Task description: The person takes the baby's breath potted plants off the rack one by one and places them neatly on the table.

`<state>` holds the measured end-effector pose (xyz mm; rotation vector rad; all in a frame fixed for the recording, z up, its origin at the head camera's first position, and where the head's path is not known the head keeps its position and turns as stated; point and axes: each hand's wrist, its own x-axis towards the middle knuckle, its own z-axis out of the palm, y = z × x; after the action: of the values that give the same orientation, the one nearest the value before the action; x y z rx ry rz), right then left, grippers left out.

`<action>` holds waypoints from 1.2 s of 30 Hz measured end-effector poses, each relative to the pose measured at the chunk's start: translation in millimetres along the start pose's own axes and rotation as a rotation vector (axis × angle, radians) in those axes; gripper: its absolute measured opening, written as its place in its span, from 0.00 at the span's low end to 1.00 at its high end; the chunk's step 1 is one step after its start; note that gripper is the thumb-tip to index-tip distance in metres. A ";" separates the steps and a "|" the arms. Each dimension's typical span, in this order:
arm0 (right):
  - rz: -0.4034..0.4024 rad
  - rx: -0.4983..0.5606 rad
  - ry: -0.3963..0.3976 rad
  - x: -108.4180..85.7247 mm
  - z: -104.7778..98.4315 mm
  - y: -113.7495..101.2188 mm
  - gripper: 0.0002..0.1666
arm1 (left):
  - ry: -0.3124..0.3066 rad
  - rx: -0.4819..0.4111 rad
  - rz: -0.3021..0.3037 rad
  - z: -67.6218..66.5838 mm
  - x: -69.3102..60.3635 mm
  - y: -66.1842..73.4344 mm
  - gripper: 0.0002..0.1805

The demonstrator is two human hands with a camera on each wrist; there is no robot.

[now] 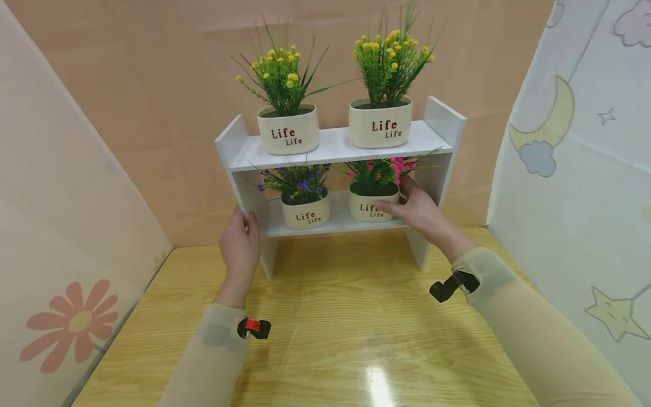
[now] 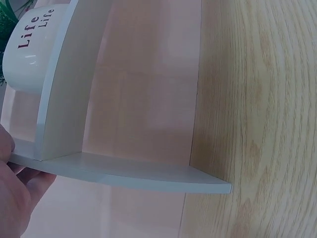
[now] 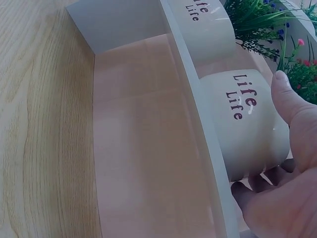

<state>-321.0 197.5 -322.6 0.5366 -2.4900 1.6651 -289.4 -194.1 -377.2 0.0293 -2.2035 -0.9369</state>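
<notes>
A white two-tier shelf (image 1: 333, 138) stands on the table. My left hand (image 1: 240, 249) grips the edge of its left side panel (image 2: 124, 178), thumb on one face and fingers on the other. On the lower tier, my right hand (image 1: 422, 212) holds a cream "Life" flowerpot (image 3: 252, 129) with pink flowers (image 1: 399, 167). The thumb lies across the front of the pot and the fingers are around its right side. Left of it on the same tier sits a similar pot (image 1: 305, 215) with purple-blue flowers (image 1: 305, 183).
Two larger cream pots with yellow flowers, one left (image 1: 289, 133) and one right (image 1: 380, 124), stand on the top tier. Below is a wood-grain table (image 1: 325, 316). A peach cloth (image 1: 168, 113) hangs behind, with patterned cloths on both sides.
</notes>
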 end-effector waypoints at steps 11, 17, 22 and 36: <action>0.046 -0.008 -0.017 2.7 -0.9 2.3 0.56 | -0.001 0.006 -0.012 2.1 -0.5 0.6 0.20; 0.055 -0.019 -0.017 4.2 -0.8 3.8 0.56 | -0.008 0.013 -0.019 1.9 -1.3 0.7 0.20; 0.060 -0.030 -0.012 4.5 -0.2 3.2 0.57 | -0.008 0.019 -0.014 1.9 -1.4 0.4 0.20; 0.059 -0.041 0.029 0.5 0.1 2.5 0.54 | 0.000 0.018 0.005 0.7 -2.9 1.6 0.19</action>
<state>-322.3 198.1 -324.8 0.4363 -2.5370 1.6258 -287.2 -191.7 -378.3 0.0324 -2.2110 -0.9142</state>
